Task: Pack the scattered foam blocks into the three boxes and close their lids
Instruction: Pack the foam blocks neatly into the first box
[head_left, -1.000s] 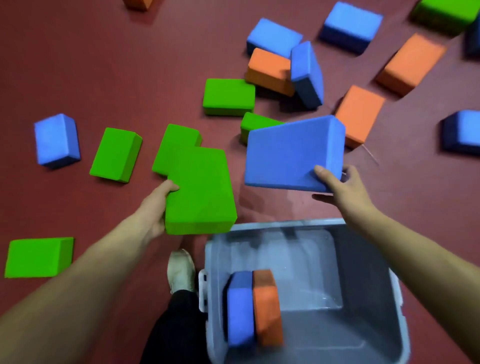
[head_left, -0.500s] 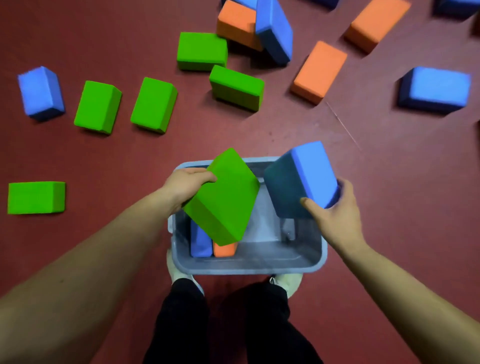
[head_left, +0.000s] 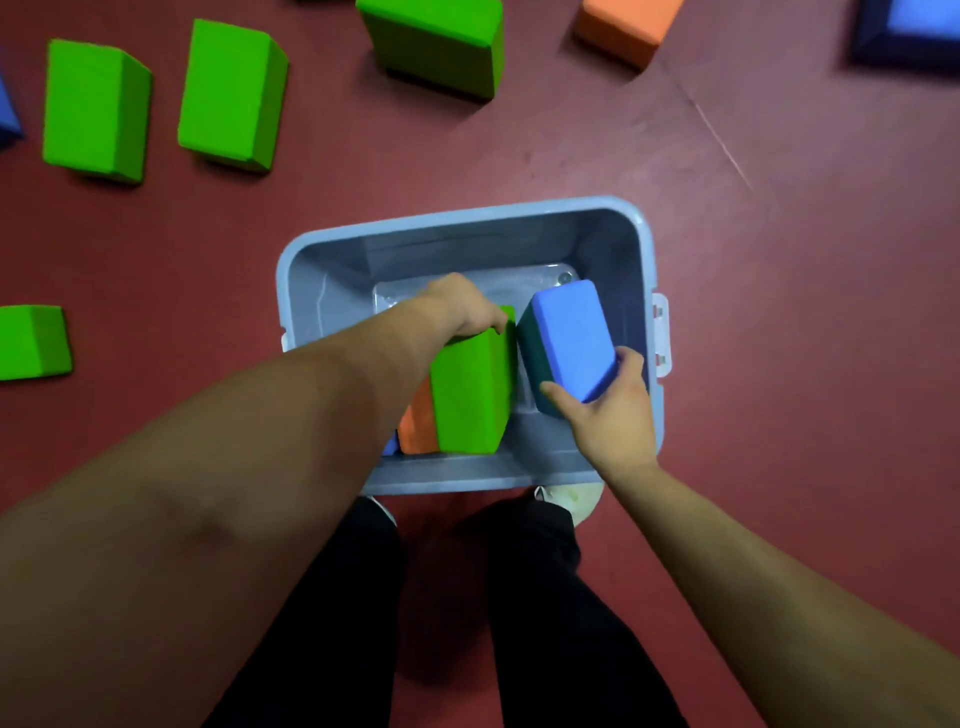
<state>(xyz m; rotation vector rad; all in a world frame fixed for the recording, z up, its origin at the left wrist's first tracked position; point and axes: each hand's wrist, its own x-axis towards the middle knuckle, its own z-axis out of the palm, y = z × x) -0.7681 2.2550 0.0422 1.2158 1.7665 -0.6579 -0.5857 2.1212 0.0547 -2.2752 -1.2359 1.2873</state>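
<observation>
Right now the L hand (head_left: 462, 306) grips the far end of a green block (head_left: 470, 395), standing it on edge against the orange block (head_left: 415, 423) inside the grey box (head_left: 467, 214), prob. to pack a tight row. The R hand (head_left: 608, 415) pinches the blue block (head_left: 571, 338) by its near end, tilted over the free space at right. Loose green blocks (head_left: 231, 93) wait on the floor (head_left: 779, 312).

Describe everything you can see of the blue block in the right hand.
The blue block is a matte foam-like brick with softly rounded edges, its lighter broad face up, a darker shaded side facing left. It tilts inside the grey box, near the right wall. The right hand grips its near end. The green block stands close on its left; contact is unclear.
</observation>
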